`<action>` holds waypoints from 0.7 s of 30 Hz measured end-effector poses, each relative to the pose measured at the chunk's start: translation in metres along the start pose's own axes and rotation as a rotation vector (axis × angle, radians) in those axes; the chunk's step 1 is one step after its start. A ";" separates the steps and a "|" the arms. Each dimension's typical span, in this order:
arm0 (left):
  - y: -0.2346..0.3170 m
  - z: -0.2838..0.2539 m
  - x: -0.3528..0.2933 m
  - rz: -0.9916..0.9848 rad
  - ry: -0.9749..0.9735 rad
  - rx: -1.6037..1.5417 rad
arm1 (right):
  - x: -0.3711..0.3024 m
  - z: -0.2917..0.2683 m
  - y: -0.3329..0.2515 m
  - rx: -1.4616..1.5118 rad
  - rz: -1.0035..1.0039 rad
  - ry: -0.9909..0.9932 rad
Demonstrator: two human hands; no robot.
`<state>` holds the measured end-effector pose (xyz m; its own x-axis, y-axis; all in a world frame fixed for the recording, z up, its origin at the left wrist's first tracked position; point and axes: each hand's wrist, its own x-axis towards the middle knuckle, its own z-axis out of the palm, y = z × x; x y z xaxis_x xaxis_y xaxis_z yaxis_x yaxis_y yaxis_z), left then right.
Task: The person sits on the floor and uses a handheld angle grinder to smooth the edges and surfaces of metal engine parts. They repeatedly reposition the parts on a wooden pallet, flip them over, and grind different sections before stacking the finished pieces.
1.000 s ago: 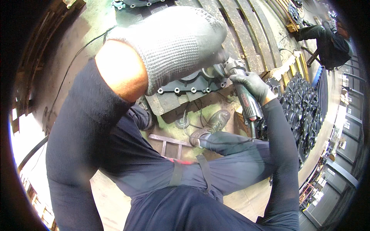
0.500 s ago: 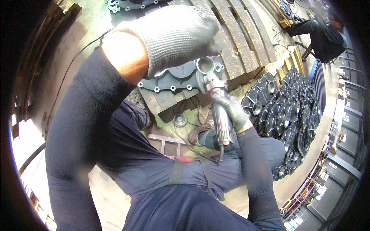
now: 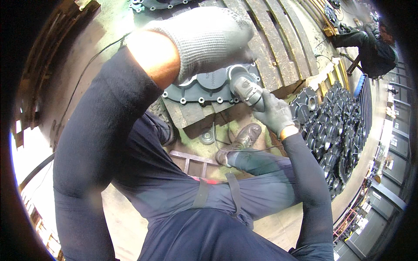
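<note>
Head view: the right hand [image 3: 277,114] has its gloved fingers [image 3: 269,102] wrapped around the angle grinder [image 3: 248,92], just to the right of the dark metal casting [image 3: 213,81]. The grinder's head juts beyond those fingers, over the ring-shaped opening at the casting's right end. The left hand [image 3: 213,39], gloved too, looms above the casting and hides part of it; its fingertips blur, so I can't tell whether they grip anything. Beneath the casting lies a wooden pallet [image 3: 272,43]; to its right, piled black castings [image 3: 333,130].
</note>
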<state>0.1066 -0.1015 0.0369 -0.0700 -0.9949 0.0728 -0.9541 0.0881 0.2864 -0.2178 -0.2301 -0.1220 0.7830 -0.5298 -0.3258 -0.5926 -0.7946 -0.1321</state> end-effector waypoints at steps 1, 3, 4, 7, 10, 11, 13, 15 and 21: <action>-0.002 0.004 0.000 0.007 0.018 0.001 | 0.002 0.003 0.004 -0.040 -0.050 0.007; 0.001 0.003 0.002 -0.033 -0.022 -0.029 | 0.003 0.003 0.013 -0.115 -0.139 0.014; 0.005 -0.002 0.004 -0.081 -0.080 -0.060 | 0.002 0.001 0.017 -0.139 -0.135 -0.021; 0.017 -0.021 0.010 -0.197 -0.223 -0.143 | 0.002 -0.002 0.035 -0.224 -0.156 -0.071; 0.006 -0.002 0.003 -0.081 -0.056 -0.075 | -0.004 -0.019 0.046 -0.176 -0.144 -0.051; -0.002 0.008 -0.002 -0.011 0.046 -0.021 | -0.002 -0.030 0.041 -0.200 -0.064 -0.110; -0.002 0.010 0.002 0.029 0.052 -0.008 | -0.008 -0.030 0.072 -0.185 -0.007 -0.039; 0.005 0.005 0.004 -0.065 -0.023 -0.067 | -0.011 -0.034 0.080 -0.130 0.035 0.045; -0.016 -0.018 -0.002 -0.043 -0.002 -0.102 | 0.005 -0.057 0.021 0.226 0.172 0.026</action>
<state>0.1276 -0.1000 0.0493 -0.0302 -0.9979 0.0569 -0.9217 0.0498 0.3847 -0.2150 -0.2663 -0.0729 0.6700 -0.6611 -0.3378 -0.7422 -0.6075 -0.2831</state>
